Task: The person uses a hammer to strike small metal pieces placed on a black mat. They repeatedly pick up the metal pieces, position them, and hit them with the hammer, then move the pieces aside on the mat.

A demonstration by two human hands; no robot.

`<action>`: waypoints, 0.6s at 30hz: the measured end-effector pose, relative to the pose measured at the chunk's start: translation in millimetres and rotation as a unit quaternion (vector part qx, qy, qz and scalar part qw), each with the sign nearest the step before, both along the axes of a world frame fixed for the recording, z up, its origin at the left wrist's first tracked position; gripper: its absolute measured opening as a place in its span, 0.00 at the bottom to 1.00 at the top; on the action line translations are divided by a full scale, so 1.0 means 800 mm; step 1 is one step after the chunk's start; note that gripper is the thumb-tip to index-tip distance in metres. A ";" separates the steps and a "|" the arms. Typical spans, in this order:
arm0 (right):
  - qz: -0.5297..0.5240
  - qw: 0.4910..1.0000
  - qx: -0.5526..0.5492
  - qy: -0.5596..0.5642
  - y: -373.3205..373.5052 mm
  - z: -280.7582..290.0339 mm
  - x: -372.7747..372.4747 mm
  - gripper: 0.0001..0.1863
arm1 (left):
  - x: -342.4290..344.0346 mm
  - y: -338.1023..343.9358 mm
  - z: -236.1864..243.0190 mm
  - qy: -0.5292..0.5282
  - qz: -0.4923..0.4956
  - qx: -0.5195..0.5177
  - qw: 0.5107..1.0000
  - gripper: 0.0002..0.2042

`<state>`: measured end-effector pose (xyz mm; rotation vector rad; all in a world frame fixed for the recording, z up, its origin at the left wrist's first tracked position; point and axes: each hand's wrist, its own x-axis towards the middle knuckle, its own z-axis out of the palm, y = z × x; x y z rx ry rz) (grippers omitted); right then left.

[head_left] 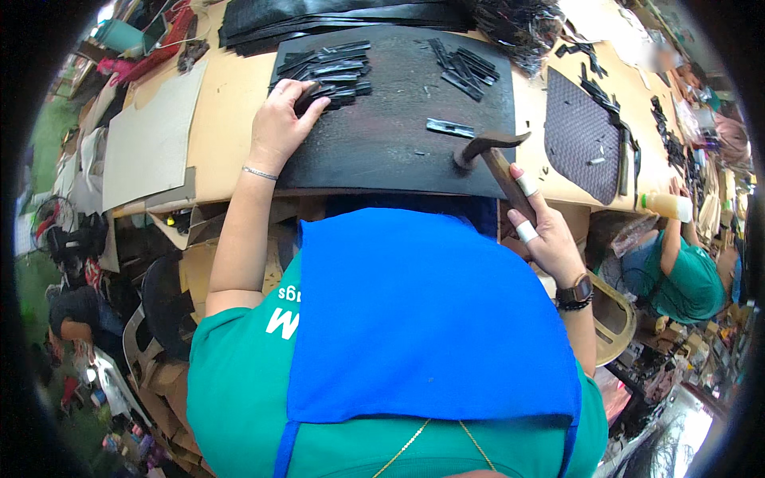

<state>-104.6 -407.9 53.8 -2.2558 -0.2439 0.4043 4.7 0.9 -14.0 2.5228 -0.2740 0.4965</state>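
My left hand (280,121) rests at the near left edge of a pile of short black strips (339,68). Its thumb stands apart from the fingers, and the fingertips are partly lost among the dark strips. In my right hand (550,239) is a hammer (504,177), gripped by its wooden handle, with pale tape around two of my fingers. The dark hammer head hangs over the right part of a black board (374,151). Just left of the head, a single folded black strip (449,127) lies on the board, apart from both hands.
A smaller heap of black strips (466,68) lies at the board's far right. Black sheets (343,20) are stacked behind it. To the left is a pale sheet (155,135), to the right a dark quilted piece (582,135). Another person (681,271) sits at the right.
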 end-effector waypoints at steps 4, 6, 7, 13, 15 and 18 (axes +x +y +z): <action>0.021 0.990 -0.030 -0.138 0.012 -0.031 0.043 0.33 | -0.008 0.015 -0.008 -0.040 -0.004 0.069 0.997 0.10; -0.010 0.982 -0.045 -0.183 0.024 -0.045 0.069 0.34 | -0.006 0.021 -0.011 -0.050 -0.013 0.083 0.995 0.10; -0.017 0.976 -0.034 -0.215 0.025 -0.050 0.074 0.34 | -0.003 0.021 -0.011 -0.056 -0.017 0.091 0.994 0.10; -0.064 0.985 0.041 -0.158 0.004 -0.049 0.026 0.36 | 0.002 -0.024 0.000 -0.136 -0.048 -0.042 0.989 0.07; -0.109 0.989 0.039 -0.089 0.000 -0.046 0.004 0.36 | -0.002 -0.071 0.007 -0.099 -0.125 -0.035 0.987 0.08; -0.139 0.988 0.017 -0.072 -0.008 -0.054 -0.017 0.37 | -0.003 -0.141 0.001 -0.077 -0.228 0.016 0.971 0.09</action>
